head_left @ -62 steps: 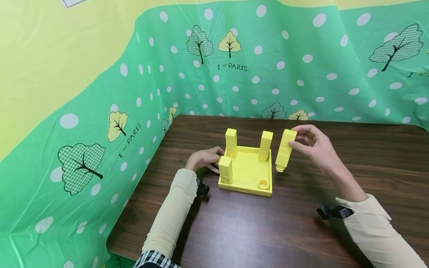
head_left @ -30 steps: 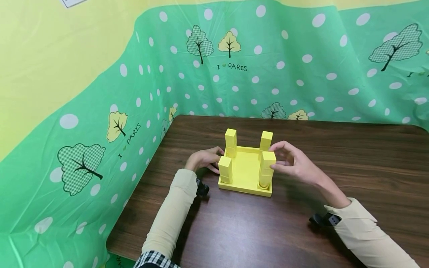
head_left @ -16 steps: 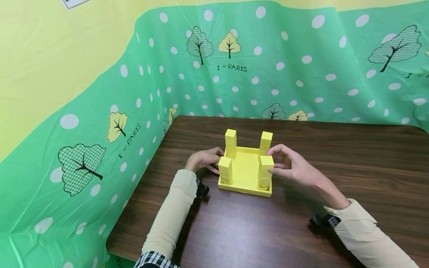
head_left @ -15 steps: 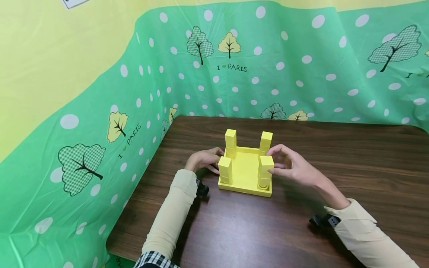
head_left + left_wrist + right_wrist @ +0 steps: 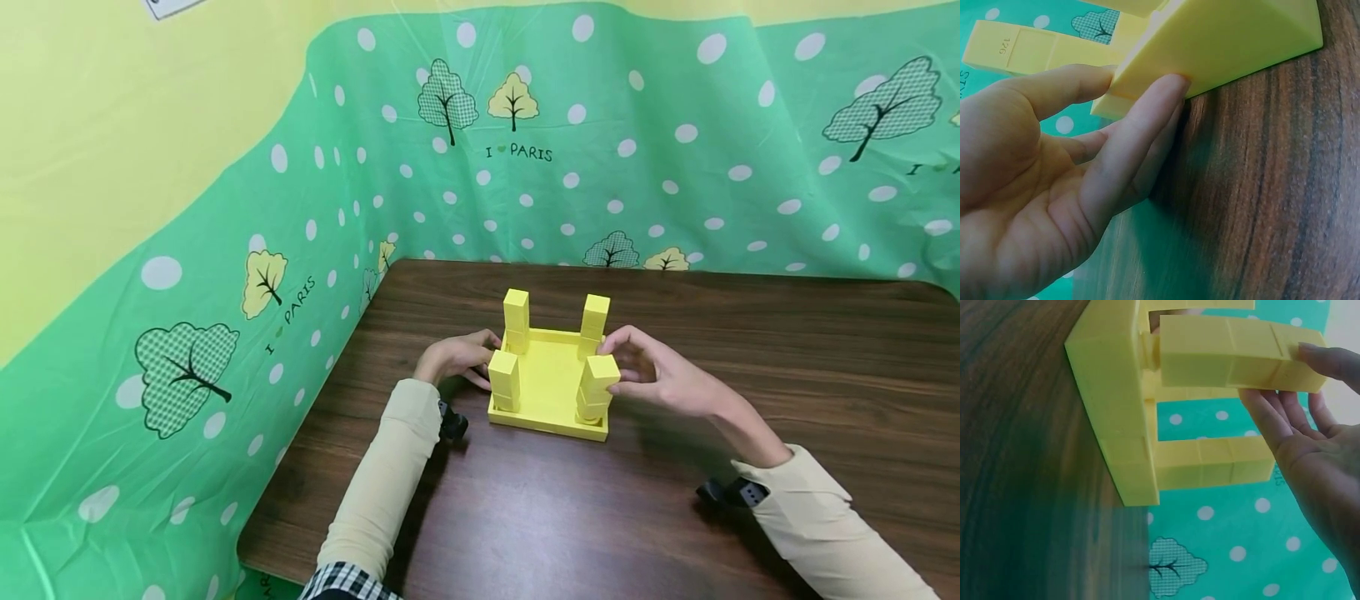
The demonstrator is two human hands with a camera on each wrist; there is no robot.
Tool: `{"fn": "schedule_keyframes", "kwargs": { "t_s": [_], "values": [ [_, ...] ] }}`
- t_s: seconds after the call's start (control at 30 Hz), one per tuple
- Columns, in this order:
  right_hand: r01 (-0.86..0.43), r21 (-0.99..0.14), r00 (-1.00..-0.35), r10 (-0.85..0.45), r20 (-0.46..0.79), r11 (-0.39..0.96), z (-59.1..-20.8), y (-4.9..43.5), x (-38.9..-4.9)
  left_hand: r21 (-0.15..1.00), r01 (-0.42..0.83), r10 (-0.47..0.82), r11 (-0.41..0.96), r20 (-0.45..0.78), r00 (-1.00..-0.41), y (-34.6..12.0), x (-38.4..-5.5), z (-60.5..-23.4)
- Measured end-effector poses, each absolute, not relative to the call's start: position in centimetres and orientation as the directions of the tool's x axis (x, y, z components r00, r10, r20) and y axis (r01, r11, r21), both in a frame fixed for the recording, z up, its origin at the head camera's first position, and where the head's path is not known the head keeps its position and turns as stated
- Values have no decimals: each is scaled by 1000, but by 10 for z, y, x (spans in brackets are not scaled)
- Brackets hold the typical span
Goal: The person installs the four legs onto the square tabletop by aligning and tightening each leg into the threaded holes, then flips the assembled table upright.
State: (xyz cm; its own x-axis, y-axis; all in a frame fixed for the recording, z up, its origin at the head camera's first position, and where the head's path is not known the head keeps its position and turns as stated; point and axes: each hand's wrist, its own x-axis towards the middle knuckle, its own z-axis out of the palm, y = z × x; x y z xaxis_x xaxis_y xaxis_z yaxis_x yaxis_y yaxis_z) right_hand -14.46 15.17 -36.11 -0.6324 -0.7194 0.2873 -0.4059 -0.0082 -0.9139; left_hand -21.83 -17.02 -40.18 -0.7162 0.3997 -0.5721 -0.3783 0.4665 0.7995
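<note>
A square yellow base [image 5: 547, 427] with a raised rim lies on the table, with a square yellow post at each corner. My right hand [image 5: 663, 379] pinches the near-right post [image 5: 597, 385] near its top between thumb and fingers. That post leans slightly to the right. In the right wrist view a narrow round neck [image 5: 1150, 353] shows between the post and the base. My left hand [image 5: 453, 357] touches the base's left side. In the left wrist view its fingers are nearly straight, the fingertips against the outer wall and the thumb at the rim.
The other posts stand upright: near left [image 5: 506, 383], far left [image 5: 517, 317] and far right [image 5: 595, 321]. The dark wooden table [image 5: 540, 517] ends at the back against a green dotted cloth [image 5: 570, 200], which also hangs along the left.
My right hand has brought the post in from the right, set its end in the near-right corner ring, then lowered and tilted it slightly. The left hand has stayed on the base.
</note>
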Motion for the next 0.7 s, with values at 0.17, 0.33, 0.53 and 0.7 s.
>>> {"fn": "schedule_keyframes", "kwargs": {
  "t_s": [0.17, 0.33, 0.53, 0.7],
  "values": [
    [-410, -912, -631, -726, 274, 12, -359, 153, -144, 797, -380, 397, 469, -574, -716, -170, -218, -402],
    [-420, -905, -665, -703, 253, 71, -356, 153, -143, 797, -380, 398, 470, -576, -714, -169, -218, -401],
    [-476, -866, -728, -622, 290, 153, -352, 150, -144, 796, -382, 396, 469, -576, -715, -169, -217, -398],
    [-456, -883, -728, -617, 298, 113, -353, 149, -147, 798, -382, 399, 466, -575, -714, -169, -217, -400]
  ]
}}
